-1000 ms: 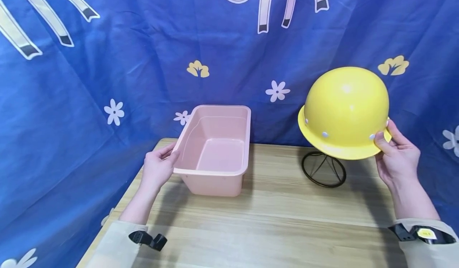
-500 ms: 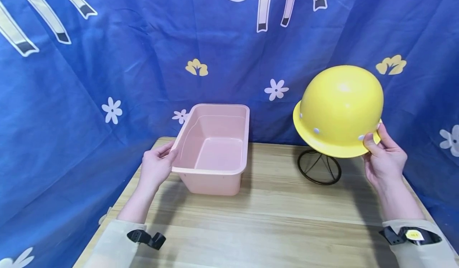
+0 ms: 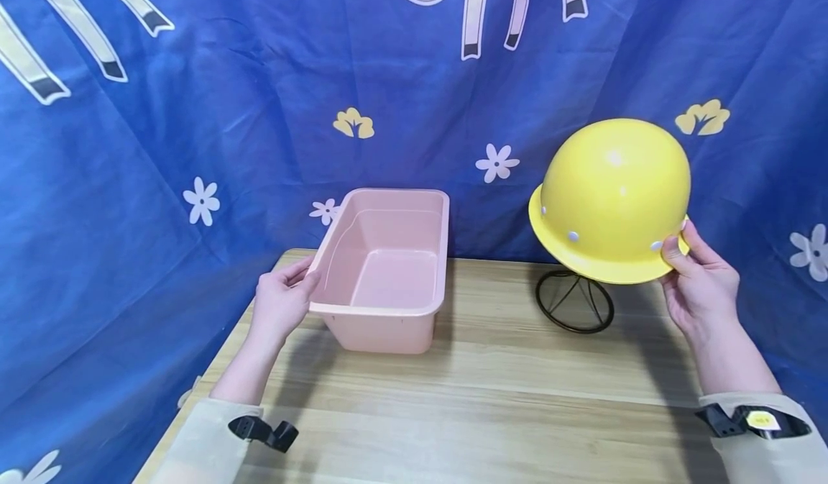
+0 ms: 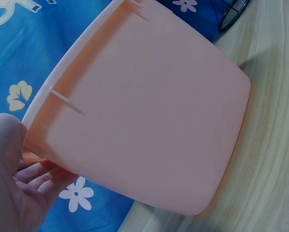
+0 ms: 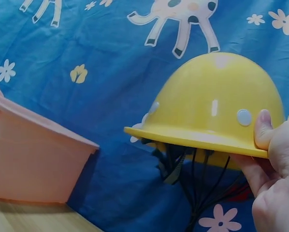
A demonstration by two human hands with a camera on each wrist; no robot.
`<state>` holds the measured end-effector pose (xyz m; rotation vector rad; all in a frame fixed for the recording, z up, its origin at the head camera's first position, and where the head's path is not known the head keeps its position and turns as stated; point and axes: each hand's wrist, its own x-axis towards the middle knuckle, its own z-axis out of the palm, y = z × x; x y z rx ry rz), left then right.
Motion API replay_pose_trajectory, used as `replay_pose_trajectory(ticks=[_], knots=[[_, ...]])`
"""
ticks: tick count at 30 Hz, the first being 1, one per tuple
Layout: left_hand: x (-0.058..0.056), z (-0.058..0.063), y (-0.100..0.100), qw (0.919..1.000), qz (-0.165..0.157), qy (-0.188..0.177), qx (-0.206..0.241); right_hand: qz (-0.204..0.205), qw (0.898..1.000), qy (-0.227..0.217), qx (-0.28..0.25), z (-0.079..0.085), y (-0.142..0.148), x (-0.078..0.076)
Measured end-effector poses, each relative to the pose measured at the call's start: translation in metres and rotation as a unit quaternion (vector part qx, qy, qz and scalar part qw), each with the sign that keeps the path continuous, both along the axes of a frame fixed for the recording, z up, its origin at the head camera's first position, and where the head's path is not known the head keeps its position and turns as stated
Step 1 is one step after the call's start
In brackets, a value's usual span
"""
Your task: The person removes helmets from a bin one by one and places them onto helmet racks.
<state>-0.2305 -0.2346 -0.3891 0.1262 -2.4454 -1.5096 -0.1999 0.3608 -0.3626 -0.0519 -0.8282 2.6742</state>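
Note:
A pink plastic bin [image 3: 397, 331] stands upright on the wooden table, its inside bare in the head view. My left hand [image 3: 282, 300] pinches the bin's rim at the near left corner, thumb on top and fingers beneath, as the left wrist view also shows. On the right, a yellow hard hat [image 3: 617, 189] sits over a black wire stand [image 3: 576, 329], whose round base rests on the table. My right hand [image 3: 701, 282] grips the hat's brim at its right side, thumb outside and fingers under it. Dark straps [image 5: 171, 169] hang below the brim in the right wrist view.
A blue patterned cloth [image 3: 259, 110] hangs behind the wooden table [image 3: 479, 405] and along both sides. The table's left edge runs close to my left forearm. Between bin and stand lies bare wood grain.
The hard hat and my right hand have shifted slightly left, and the hat tilts a little more. My left hand keeps its hold on the bin, which stays in place.

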Motion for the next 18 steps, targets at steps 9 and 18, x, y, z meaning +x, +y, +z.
replay_pose_trajectory(ticks=[9, 18], knots=[[0.001, 0.001, 0.0, 1.0, 0.002, -0.001, -0.002, 0.005, 1.0, 0.005, 0.018, -0.004, 0.008, -0.005], [0.001, 0.001, 0.0, 1.0, -0.006, -0.003, 0.003, 0.024, 1.0, 0.004, 0.017, -0.005, 0.016, -0.005]])
